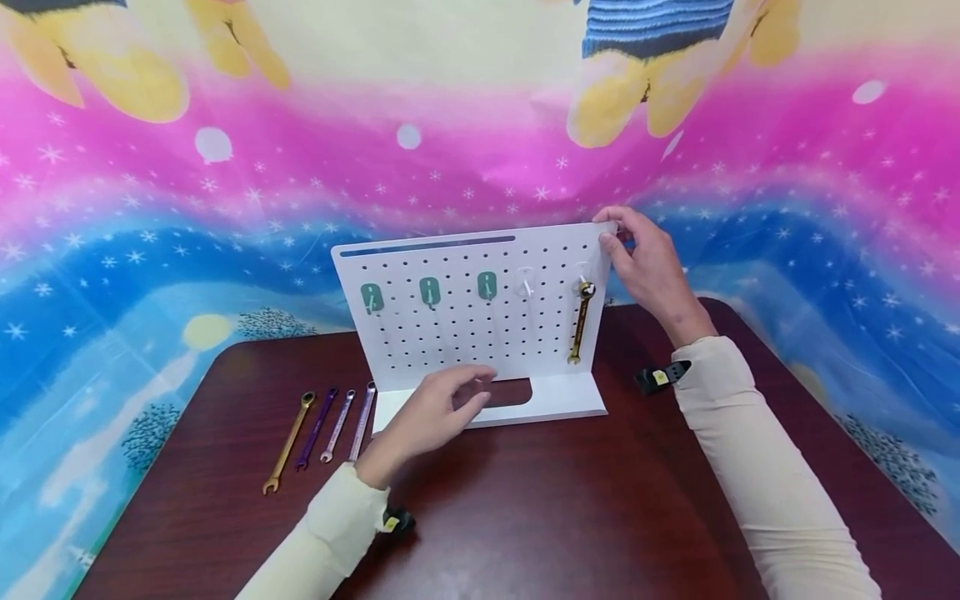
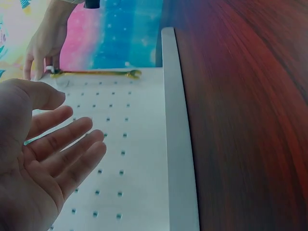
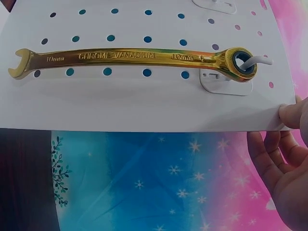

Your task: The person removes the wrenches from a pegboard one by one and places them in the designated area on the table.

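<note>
A white pegboard (image 1: 465, 333) stands upright on its flat foot. My right hand (image 1: 645, 262) pinches its top right corner, thumb on the front and fingers behind, as the right wrist view shows too. From a white hook near that side hangs a gold combination wrench (image 3: 139, 57) marked 10mm, ring end on the hook, open end down. My left hand (image 1: 438, 408) hovers before the lower part of the board, holding nothing, its fingers (image 2: 72, 144) loosely spread. Left of the board, several wrenches lie side by side: a gold wrench (image 1: 288, 442), a purple wrench (image 1: 317, 429) and silvery ones (image 1: 339, 427).
Three green hooks (image 1: 430, 291) and a bare white hook (image 1: 526, 283) sit in a row on the board. The foot has a cut-out slot (image 1: 510, 392). Under everything is a dark red wooden table (image 1: 570, 500), with a patterned cloth (image 1: 480, 158) behind it.
</note>
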Motion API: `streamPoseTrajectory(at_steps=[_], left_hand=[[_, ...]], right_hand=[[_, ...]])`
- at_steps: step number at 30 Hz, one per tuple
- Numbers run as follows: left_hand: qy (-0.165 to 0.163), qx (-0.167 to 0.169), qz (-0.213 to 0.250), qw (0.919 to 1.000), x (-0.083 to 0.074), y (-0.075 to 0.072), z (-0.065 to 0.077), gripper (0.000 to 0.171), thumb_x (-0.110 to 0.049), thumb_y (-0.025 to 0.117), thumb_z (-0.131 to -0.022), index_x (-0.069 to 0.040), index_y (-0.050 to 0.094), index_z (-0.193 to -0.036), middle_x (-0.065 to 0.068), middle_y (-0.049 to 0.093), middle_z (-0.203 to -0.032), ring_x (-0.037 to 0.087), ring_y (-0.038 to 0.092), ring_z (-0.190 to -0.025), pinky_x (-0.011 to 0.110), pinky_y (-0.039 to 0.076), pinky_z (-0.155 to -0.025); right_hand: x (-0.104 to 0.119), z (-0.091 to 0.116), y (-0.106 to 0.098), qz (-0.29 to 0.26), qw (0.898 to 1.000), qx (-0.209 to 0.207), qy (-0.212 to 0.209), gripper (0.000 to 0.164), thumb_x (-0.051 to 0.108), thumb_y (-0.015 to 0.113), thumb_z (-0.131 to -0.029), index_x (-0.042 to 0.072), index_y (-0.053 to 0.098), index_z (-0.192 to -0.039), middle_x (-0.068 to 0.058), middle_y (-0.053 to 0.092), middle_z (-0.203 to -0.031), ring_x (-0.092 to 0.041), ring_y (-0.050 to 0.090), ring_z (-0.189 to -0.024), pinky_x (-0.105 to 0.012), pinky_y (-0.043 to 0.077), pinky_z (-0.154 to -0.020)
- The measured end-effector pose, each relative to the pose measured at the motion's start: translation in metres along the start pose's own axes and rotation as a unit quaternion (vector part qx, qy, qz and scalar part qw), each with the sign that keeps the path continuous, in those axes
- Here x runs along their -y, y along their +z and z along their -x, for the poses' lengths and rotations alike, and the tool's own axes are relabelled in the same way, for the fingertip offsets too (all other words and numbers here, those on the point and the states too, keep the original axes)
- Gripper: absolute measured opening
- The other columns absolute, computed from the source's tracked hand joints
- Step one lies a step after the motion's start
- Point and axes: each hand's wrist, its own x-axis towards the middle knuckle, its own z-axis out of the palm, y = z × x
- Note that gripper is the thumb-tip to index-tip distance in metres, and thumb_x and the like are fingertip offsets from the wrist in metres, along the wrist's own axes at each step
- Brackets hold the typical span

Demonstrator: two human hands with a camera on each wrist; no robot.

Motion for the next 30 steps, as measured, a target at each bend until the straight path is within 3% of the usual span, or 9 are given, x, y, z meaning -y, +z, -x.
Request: streamPoseTrajectory(at_steps=[6, 13, 21, 30], left_hand=[[0.022, -0.01, 0.024, 0.9994, 0.0, 0.022, -0.021, 0.039, -0.009, 0.069, -0.098, -0.005, 0.063, -0.137, 0.008, 0.068, -0.129, 0.025, 0.066, -0.113, 0.041, 0.054, -0.098], [0.009, 0.007, 0.016, 0.9998, -0.003, 0.05, -0.041, 0.045, -0.016, 0.067, -0.1, -0.007, 0.057, -0.143, 0.008, 0.063, -0.136, 0.024, 0.06, -0.121, 0.039, 0.05, -0.103], [-0.031, 0.003, 0.109, 0.9935, -0.008, 0.07, -0.07, 0.049, -0.017, 0.064, -0.103, -0.007, 0.05, -0.148, 0.013, 0.059, -0.138, 0.029, 0.058, -0.125, 0.041, 0.055, -0.097], [-0.035, -0.014, 0.168, 0.985, -0.02, 0.089, -0.094, 0.053, -0.01, 0.064, -0.102, -0.008, 0.047, -0.152, 0.01, 0.056, -0.146, 0.024, 0.056, -0.13, 0.031, 0.051, -0.1]], right_hand=[[0.001, 0.0, 0.0, -0.002, 1.0, -0.001, 0.005, 0.03, 0.017, 0.054, -0.108, 0.012, 0.057, -0.138, -0.011, 0.059, -0.123, -0.025, 0.057, -0.105, -0.046, 0.053, -0.086], [0.002, 0.001, 0.0, -0.006, 1.0, 0.001, 0.014, 0.032, 0.018, 0.054, -0.108, 0.012, 0.055, -0.139, -0.012, 0.06, -0.122, -0.025, 0.057, -0.107, -0.045, 0.053, -0.085], [0.002, 0.001, -0.001, -0.019, 1.0, 0.007, 0.012, 0.03, 0.02, 0.055, -0.108, 0.015, 0.056, -0.138, -0.009, 0.061, -0.119, -0.023, 0.059, -0.102, -0.036, 0.051, -0.075], [0.0, 0.002, -0.002, -0.023, 1.0, 0.003, 0.004, 0.03, 0.019, 0.054, -0.108, 0.014, 0.056, -0.138, -0.009, 0.061, -0.115, -0.022, 0.058, -0.1, -0.035, 0.049, -0.075]])
